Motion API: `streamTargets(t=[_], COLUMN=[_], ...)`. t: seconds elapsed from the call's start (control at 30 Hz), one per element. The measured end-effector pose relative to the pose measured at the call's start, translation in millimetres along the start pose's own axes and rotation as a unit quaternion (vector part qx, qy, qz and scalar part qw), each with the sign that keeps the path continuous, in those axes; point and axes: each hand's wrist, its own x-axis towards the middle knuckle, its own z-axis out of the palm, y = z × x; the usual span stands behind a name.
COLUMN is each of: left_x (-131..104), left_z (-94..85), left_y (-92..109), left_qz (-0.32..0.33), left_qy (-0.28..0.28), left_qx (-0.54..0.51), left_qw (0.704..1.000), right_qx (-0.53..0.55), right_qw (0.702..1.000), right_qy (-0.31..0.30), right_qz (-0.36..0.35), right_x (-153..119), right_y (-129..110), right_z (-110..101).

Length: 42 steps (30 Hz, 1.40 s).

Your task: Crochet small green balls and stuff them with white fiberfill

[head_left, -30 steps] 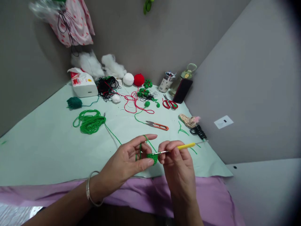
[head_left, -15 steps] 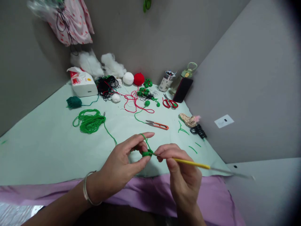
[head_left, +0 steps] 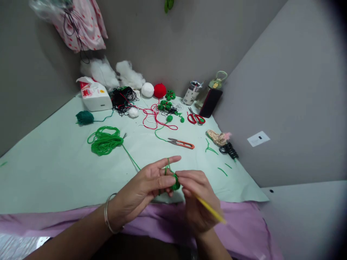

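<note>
A small green crocheted piece [head_left: 175,182] is pinched between the thumb and fingers of my left hand [head_left: 146,186]. Green yarn loops over the raised left index finger and runs back to a loose green skein [head_left: 105,141] on the table. My right hand [head_left: 201,196] is closed around a yellow-handled crochet hook [head_left: 210,208], its fingertips against the right side of the green piece. The hook's tip is hidden at the fingers, and its handle slants down to the right, slightly blurred.
Orange thread snips [head_left: 181,143] lie beyond my hands, with red-handled scissors [head_left: 195,118] farther back. Red yarn [head_left: 155,121], a tissue box [head_left: 96,95], a pen cup [head_left: 192,93] and a phone [head_left: 211,103] stand or lie toward the rear. Green yarn scraps [head_left: 222,171] lie right.
The green piece has turned and sits slightly lower and right. My left hand has rolled over it, my right hand has tilted the hook handle downward, and the green skein has shifted a little.
</note>
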Motion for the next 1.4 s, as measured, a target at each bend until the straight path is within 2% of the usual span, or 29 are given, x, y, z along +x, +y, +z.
streamTargets(t=[0.1,0.2,0.33,0.47,0.63,0.73,0.8,0.9,0.97,1.03,1.13,1.2,1.3,1.4], left_x=[0,-1,0,-1,-2,-1,-1,-3,-3,-3,-1,2,3,2], left_z=[-1.5,-2.0,-0.4,0.3,-2.6,-2.8,-1.8,-0.6,-0.7,-1.7,-3.9,-5.5,-7.4,-7.2], left_y=[4,1,-7,-6,2,-1,-6,-10,-9,-5,-3,-5,-8,-7], left_qz=[0.04,0.073,0.079,0.08,0.021,0.035,0.067,0.112,0.127,0.121,0.106,0.111,0.128,0.143], left_qy=[0.008,-0.002,0.01,0.013,-0.069,-0.075,-0.047,0.009,0.021,0.016,0.019,0.023,0.028,0.039], left_qx=[0.032,0.085,0.131,0.088,0.02,0.038,0.097,0.22,0.268,0.256,0.195,0.175,0.174,0.201], left_qw=[0.999,0.994,0.988,0.993,0.997,0.996,0.992,0.969,0.955,0.959,0.975,0.978,0.976,0.968], right_qx=[0.154,0.258,0.229,0.241,0.381,0.428,0.414,0.309,0.272,0.301,0.377,0.4,0.395,0.367], right_qw=[0.982,0.954,0.965,0.962,0.899,0.861,0.87,0.93,0.945,0.932,0.891,0.875,0.879,0.899], right_qy=[0.077,0.066,0.031,0.032,0.037,0.03,0.024,0.027,0.032,0.04,0.05,0.05,0.045,0.028], right_qz=[0.077,0.137,0.119,0.122,0.214,0.273,0.266,0.196,0.177,0.198,0.249,0.267,0.265,0.238], right_x=[12,20,19,19,29,30,27,20,18,20,25,28,29,28], right_y=[-9,-14,-11,-9,-9,-9,-8,-8,-8,-8,-8,-8,-7,-5], right_z=[2,5,8,6,0,-1,0,3,4,4,4,4,4,2])
